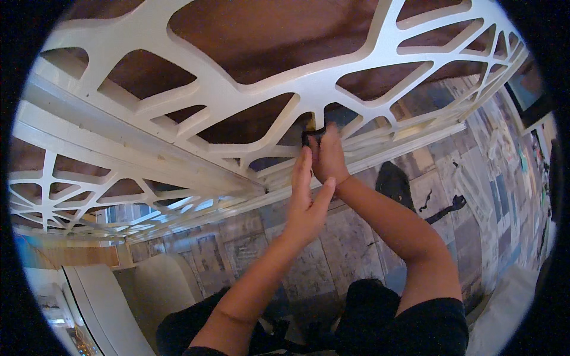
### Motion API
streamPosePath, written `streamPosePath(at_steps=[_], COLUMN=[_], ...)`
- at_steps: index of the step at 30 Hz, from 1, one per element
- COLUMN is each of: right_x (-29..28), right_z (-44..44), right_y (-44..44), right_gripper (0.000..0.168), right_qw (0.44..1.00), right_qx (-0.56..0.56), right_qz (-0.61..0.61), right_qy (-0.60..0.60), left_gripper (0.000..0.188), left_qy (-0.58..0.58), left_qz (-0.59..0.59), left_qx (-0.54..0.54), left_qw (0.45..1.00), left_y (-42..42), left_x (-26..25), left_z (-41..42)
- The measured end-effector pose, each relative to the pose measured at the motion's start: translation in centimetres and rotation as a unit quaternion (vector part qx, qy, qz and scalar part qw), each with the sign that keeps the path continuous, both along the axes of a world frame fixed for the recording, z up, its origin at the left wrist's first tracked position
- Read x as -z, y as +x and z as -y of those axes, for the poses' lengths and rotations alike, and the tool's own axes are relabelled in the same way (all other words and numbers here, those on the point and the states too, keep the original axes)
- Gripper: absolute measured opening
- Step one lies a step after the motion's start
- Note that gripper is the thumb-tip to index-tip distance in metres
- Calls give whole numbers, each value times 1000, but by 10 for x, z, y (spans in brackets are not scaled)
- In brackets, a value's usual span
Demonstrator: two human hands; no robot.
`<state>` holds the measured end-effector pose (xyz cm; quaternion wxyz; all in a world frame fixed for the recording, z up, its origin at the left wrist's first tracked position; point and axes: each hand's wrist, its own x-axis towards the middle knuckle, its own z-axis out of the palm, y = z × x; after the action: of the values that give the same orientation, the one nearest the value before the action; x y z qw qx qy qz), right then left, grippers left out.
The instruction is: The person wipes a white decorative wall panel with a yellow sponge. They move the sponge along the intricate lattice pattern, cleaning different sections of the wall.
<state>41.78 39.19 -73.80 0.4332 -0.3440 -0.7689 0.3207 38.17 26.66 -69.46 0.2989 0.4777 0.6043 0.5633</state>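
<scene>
In front of me rises a white lattice panel (pixel 285 95) with rounded, irregular openings. My right hand (pixel 329 153) is at a short strut low in the panel, slightly blurred. It grips a small black strip (pixel 313 133), perhaps cloth or abrasive, which lies against the strut; its fingertips are partly hidden. My left hand (pixel 307 196) is just below and to the left, fingers straight and thumb apart. Its fingertips come close to the black strip, and whether they touch it cannot be told. I see nothing in its palm.
A white post (pixel 147 133) divides the panel from a second lattice section (pixel 67 191). Wood-patterned flooring (pixel 347 240) lies below, with a dark shoe (pixel 395 184) and black scraps (pixel 449 205) on it. A pale chair (pixel 164 276) stands lower left beside a white surface (pixel 107 307).
</scene>
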Motion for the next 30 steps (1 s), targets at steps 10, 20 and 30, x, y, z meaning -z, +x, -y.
streamPosePath(at_steps=[10, 20, 30], right_x=[23, 35, 46], right_z=[52, 63, 80], right_y=[33, 7, -52], right_gripper=[53, 54, 59], right_qw=[998, 920, 909], right_qx=[-40, -162, -185], right_qz=[30, 252, 273], right_qy=[40, 253, 256], left_gripper=[63, 57, 47], left_qy=[-49, -94, -44], left_qz=[237, 393, 388], left_qx=[-66, -139, -265], left_qw=[968, 904, 882], left_y=[-4, -31, -69], left_x=[42, 68, 79], left_z=[22, 34, 48])
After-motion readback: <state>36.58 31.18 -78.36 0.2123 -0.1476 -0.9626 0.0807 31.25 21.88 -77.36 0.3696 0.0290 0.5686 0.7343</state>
